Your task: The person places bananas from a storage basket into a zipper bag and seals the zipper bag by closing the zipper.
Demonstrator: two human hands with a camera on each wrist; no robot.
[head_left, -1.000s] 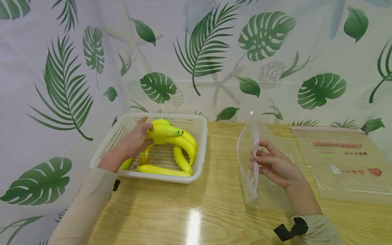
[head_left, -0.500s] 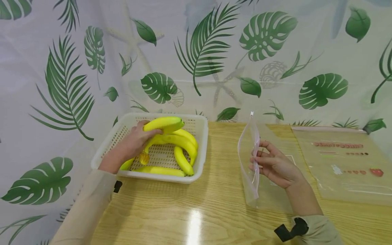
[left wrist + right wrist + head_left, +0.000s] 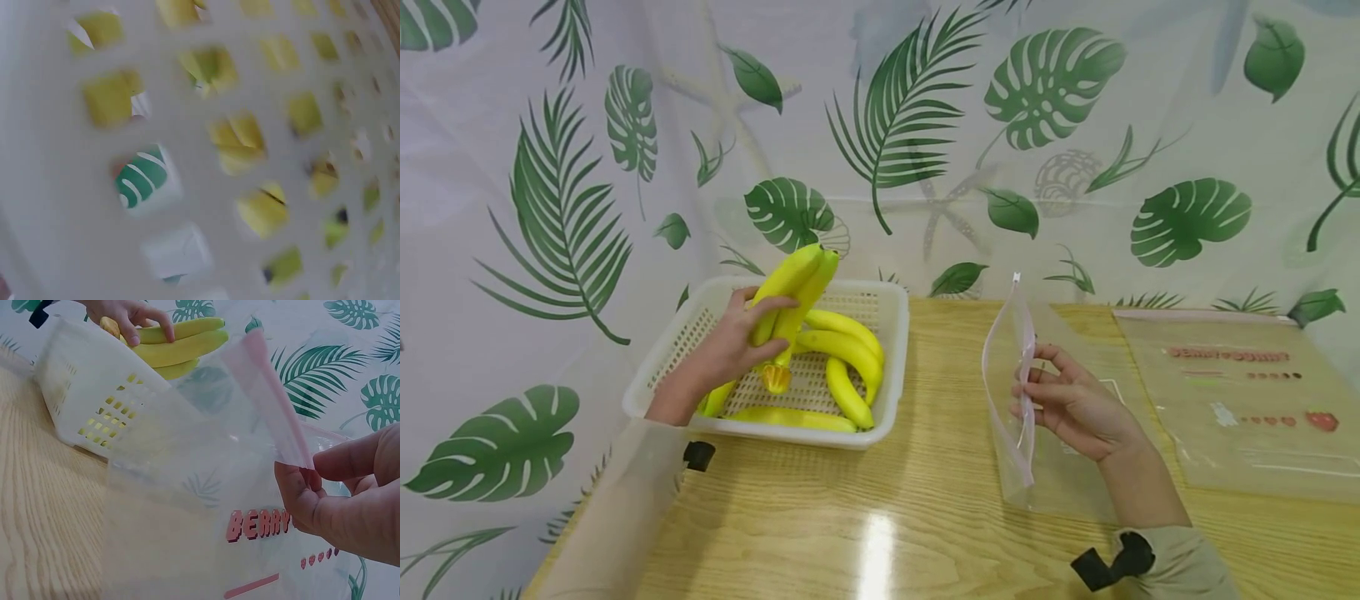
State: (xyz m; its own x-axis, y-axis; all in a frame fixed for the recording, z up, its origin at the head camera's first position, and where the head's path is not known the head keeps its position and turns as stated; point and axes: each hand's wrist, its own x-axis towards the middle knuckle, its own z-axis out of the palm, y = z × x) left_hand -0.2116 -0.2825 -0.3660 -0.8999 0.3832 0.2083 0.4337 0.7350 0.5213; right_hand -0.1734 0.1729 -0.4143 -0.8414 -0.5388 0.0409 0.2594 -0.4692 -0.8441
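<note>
My left hand (image 3: 730, 343) grips a bunch of bananas (image 3: 801, 292), its fingers wrapped over the yellow fruit. The bunch tilts above the white plastic basket (image 3: 897, 375), stem end down and tips up toward the back. More bananas (image 3: 852, 354) lie inside the basket. On the right, my right hand (image 3: 1082, 410) pinches the pink zip edge of a clear zip bag (image 3: 1011, 467), whose mouth gapes toward the basket. Red lettering shows on this bag (image 3: 169, 537) in the right wrist view. The left wrist view shows mostly the basket's lattice wall (image 3: 187, 119), with yellow behind the holes.
A second clear zip bag (image 3: 1247, 454) with red print lies flat at the right of the wooden table (image 3: 805, 533). Bare wood separates the basket from the held bag. A leaf-patterned cloth (image 3: 917, 242) hangs along the back and left.
My left hand has lifted and turned the banana bunch from lying sideways to tips pointing up, stem end down. The right hand and its bag have stayed in place.
</note>
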